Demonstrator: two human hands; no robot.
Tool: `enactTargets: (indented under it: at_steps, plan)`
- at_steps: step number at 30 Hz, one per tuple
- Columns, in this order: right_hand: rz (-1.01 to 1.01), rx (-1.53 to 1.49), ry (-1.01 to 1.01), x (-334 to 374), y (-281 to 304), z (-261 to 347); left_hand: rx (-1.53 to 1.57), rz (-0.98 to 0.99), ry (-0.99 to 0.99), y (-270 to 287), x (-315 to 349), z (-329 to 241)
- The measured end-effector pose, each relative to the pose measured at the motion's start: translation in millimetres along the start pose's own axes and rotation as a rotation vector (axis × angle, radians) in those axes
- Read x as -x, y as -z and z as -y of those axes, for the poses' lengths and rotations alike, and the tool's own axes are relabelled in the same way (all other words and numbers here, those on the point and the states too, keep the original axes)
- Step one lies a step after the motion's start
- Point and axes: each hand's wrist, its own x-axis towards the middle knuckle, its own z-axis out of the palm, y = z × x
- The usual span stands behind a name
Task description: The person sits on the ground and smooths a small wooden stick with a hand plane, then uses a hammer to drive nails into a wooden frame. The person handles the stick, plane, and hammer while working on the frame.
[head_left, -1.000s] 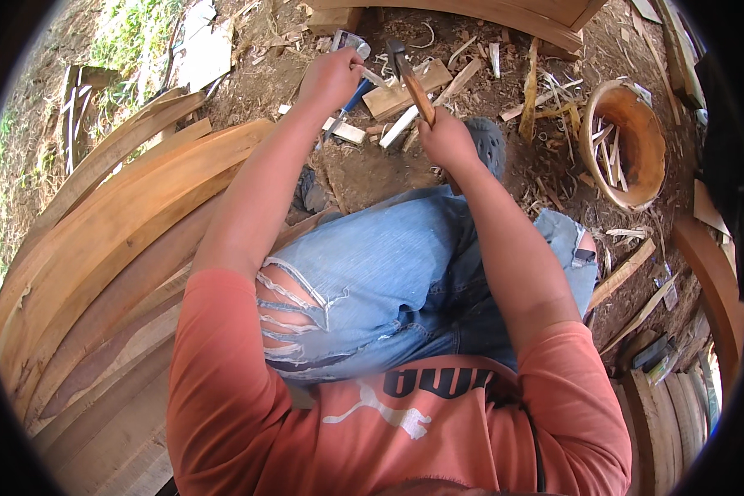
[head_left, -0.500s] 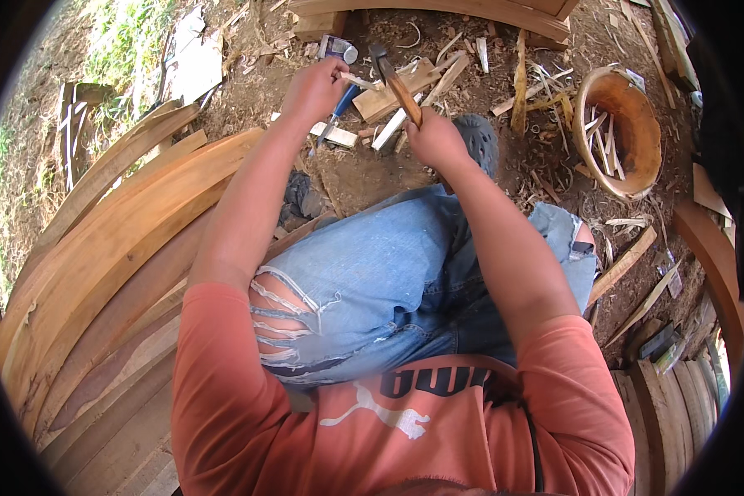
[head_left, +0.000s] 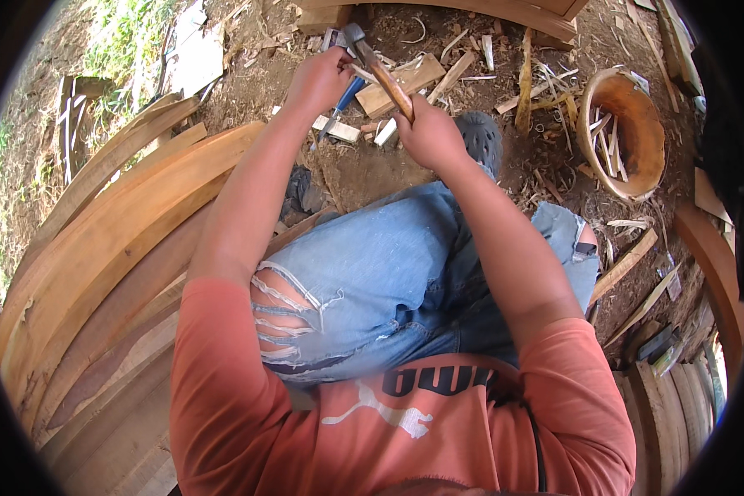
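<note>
Closed round a wooden handle, my right hand [head_left: 431, 136] holds a hammer [head_left: 387, 85] that tilts up and to the left. Its metal head is right beside the fingers of my left hand [head_left: 321, 79]. Those fingers are pinched on a thin pale wood strip [head_left: 361, 73], partly hidden behind the hammer. Below that hand, a blue-handled chisel [head_left: 350, 94] lies on the ground, its blade toward a short pale wood block [head_left: 336, 128]. A flat piece of board [head_left: 399, 86] rests just right of the chisel. Whether the hammer touches the strip I cannot tell.
Long curved planks [head_left: 132, 198] are stacked at my left. A round wooden container [head_left: 585, 136] with wood slivers lies tipped at the right. Wooden furniture [head_left: 471, 10] stands at the far edge. A small can [head_left: 333, 38] is beyond my left hand. Shavings litter the dirt.
The hammer has shifted left and slightly away from me, so its head is now close to my left fingers. My left hand has moved slightly right, still pinching the strip.
</note>
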Motion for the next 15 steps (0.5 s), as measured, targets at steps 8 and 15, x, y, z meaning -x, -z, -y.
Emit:
enactTargets:
  at_steps: [8, 15]
  plan:
    - [-0.003, 0.023, -0.024, -13.6, -25.5, -39.4, 0.059, -0.006, 0.002, 1.1, -3.3, -5.2]
    - [0.008, 0.024, -0.001, -1.4, -9.4, -3.9, -0.027, -0.096, -0.052, -12.1, -8.2, 17.4]
